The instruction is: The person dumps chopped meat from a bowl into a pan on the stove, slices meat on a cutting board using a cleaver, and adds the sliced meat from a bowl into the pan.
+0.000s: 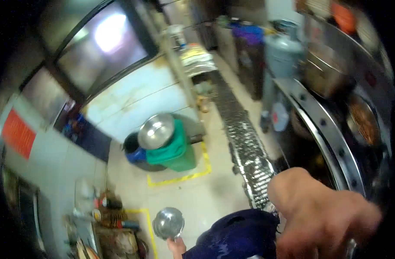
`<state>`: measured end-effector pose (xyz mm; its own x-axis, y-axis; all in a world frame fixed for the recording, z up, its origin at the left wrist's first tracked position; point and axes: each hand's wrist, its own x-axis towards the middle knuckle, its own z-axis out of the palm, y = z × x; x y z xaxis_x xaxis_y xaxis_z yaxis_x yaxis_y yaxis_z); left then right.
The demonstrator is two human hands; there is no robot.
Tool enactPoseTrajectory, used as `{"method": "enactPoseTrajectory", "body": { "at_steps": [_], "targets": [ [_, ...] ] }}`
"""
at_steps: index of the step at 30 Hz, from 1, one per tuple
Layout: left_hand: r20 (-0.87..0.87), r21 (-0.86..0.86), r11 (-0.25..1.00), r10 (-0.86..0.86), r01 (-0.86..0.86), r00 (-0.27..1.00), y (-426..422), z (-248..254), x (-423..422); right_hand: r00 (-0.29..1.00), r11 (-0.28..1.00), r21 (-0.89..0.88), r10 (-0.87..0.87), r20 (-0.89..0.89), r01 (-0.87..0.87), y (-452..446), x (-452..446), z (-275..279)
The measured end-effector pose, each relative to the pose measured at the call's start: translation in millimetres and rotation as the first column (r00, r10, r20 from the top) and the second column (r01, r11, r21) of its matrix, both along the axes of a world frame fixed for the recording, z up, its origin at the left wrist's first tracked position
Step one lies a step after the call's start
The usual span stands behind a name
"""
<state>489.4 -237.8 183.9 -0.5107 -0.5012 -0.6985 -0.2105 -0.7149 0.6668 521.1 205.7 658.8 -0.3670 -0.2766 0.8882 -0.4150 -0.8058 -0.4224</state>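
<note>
My left hand, low in the view, is closed on the edge or handle of a round metal bowl, held above the pale tiled floor. Large and close at the lower right, my right hand has its fingers curled downward. A small shiny bit shows beneath it, but what it grips is hidden. That hand is in front of the steel stove's front edge. Dark blue clothing lies between the two hands.
A green bin carries a metal basin. A wet metal floor grate runs away ahead. On the right are a gas cylinder and a food-filled pan; at lower left, a cluttered shelf.
</note>
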Motion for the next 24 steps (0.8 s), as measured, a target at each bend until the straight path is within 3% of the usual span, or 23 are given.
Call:
{"method": "enactPoseTrajectory", "body": {
  "at_steps": [1, 2, 3, 6, 12, 14, 15, 16, 17, 18, 19, 21, 23, 24],
  "targets": [
    [0.202, -0.526, 0.674, -0.494, 0.519, 0.846, -40, -16, 29, 0.999, 0.999, 0.006, 0.049, 0.010, -0.049, -30, -15, 0],
    [0.554, -0.790, -0.030, -0.464, 0.613, 0.691, -77, -28, 56, 0.995, 0.995, 0.011, 0.095, 0.027, -0.096, -62, -32, -1],
    [0.592, -0.791, -0.086, -0.361, 0.606, 0.721, -93, -22, 73, 0.990, 0.991, 0.019, 0.131, 0.043, -0.132, -90, -47, -1],
    [0.531, -0.788, 0.187, -0.274, 0.586, 0.802, -130, 0, 90, 0.972, 0.975, 0.017, 0.218, 0.091, -0.221, -159, -82, 2],
    [0.406, -0.779, 0.467, -0.135, 0.419, 0.904, -172, 19, 96, 0.901, 0.914, -0.043, 0.404, 0.158, -0.402, -265, -146, 8],
    [0.330, -0.737, 0.607, -0.064, 0.299, 0.942, -173, 26, 88, 0.867, 0.892, -0.059, 0.451, 0.210, -0.449, -290, -166, 10],
    [0.256, -0.656, 0.733, -0.006, 0.178, 0.967, -174, 31, 80, 0.853, 0.887, -0.059, 0.457, 0.252, -0.457, -303, -175, 12],
    [0.166, -0.472, 0.881, 0.117, -0.026, 0.979, -180, 31, 68, 0.843, 0.894, -0.062, 0.441, 0.310, -0.445, -313, -184, 13],
    [0.074, -0.209, 0.905, 0.393, -0.371, 0.916, -207, -12, 62, 0.823, 0.892, -0.070, 0.440, 0.358, -0.447, -325, -196, 11],
    [0.062, 0.086, 0.749, 0.654, -0.657, 0.754, -231, -56, 60, 0.817, 0.901, -0.065, 0.417, 0.398, -0.428, -337, -212, 11],
    [0.040, 0.113, 0.727, 0.677, -0.677, 0.735, -245, -92, 68, 0.714, 0.762, -0.144, 0.643, 0.276, -0.631, -355, -247, 3],
    [-0.128, -0.129, 0.805, 0.566, -0.579, 0.815, -227, -95, 58, 0.624, 0.638, -0.175, 0.770, 0.134, -0.750, -379, -293, -3],
    [0.018, 0.080, 0.715, 0.696, -0.695, 0.718, -225, -45, 28, 0.519, 0.499, -0.192, 0.852, -0.068, -0.845, -408, -340, -11],
    [0.038, 0.071, 0.638, 0.767, -0.767, 0.641, -234, -55, 23, 0.498, 0.468, -0.197, 0.855, -0.147, -0.861, -423, -361, -13]
  ]
}}
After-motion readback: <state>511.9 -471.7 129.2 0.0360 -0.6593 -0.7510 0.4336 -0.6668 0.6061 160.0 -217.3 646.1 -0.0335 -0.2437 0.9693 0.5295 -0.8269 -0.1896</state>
